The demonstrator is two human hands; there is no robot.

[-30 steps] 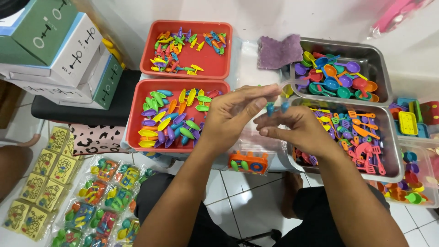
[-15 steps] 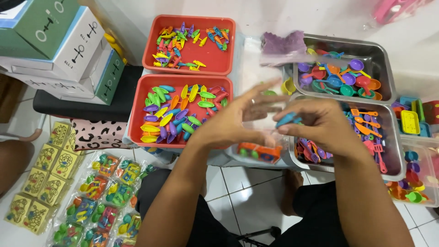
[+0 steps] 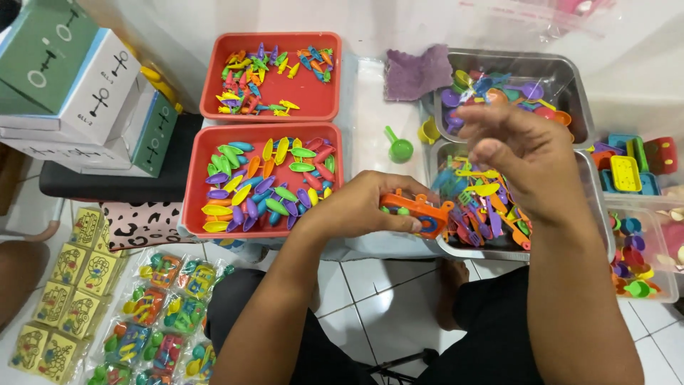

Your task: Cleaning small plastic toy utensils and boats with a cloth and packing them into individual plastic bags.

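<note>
Orange toy piece (image 3: 415, 212), flat with green and blue details, is clamped in the left hand (image 3: 363, 207); thumb and fingers wrap its left end, and the piece sticks out to the right over the near edge of the desk (image 3: 370, 121). Left of this grip: a red tray (image 3: 196, 192) of leaf-shaped plastic pieces in green, yellow, purple and orange. Beyond it, a second red tray (image 3: 313, 107) holds smaller mixed pieces. Further left, stacked cardboard boxes (image 3: 78, 93); below them, on the floor, bagged toy sets (image 3: 160, 314) and yellow packets (image 3: 71, 285). Just above the grip, a green scoop (image 3: 397, 146) lies on the desk.

Right hand (image 3: 524, 160) hangs above a steel tray (image 3: 598, 214) of coloured toy utensils, up and right of the orange piece, not touching it. Its fingers are curled loosely; cannot tell whether they hold anything. Behind it, a second steel tray (image 3: 563, 78) with purple, blue and orange pieces, and a purple cloth (image 3: 417, 71). Far right: small clear containers (image 3: 641, 235) of mixed pieces.
</note>
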